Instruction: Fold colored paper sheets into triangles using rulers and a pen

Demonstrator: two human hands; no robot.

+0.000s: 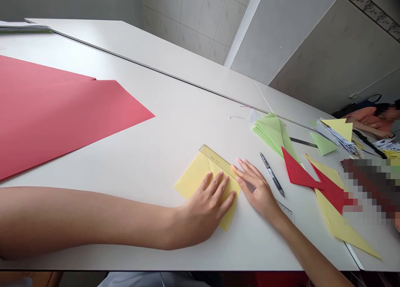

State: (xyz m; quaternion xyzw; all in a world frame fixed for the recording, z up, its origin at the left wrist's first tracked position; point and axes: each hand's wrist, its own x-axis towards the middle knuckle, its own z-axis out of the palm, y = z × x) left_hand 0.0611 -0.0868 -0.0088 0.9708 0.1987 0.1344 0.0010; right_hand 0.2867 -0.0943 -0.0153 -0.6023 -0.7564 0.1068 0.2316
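A piece of yellow paper [191, 179] lies flat on the white table in front of me. Along its far right edge rests a clear plastic ruler [216, 158], slanting down to the right. My left hand [208, 205] is spread on the paper, its fingertips just short of the ruler. Over the ruler's middle lies my right hand [258, 191], fingers stretched out and thumb on the near side. Part of the ruler is hidden beneath it, and the far end shows again by the wrist. A pen [271, 174] lies right of that hand.
A large red sheet [62, 116] covers the table's left side. Folded green papers [271, 131], red pieces [300, 174] and yellow pieces [336, 220] lie to the right. Beyond are a paper stack [336, 137] and another person [364, 118]. The table's front edge runs below my hands.
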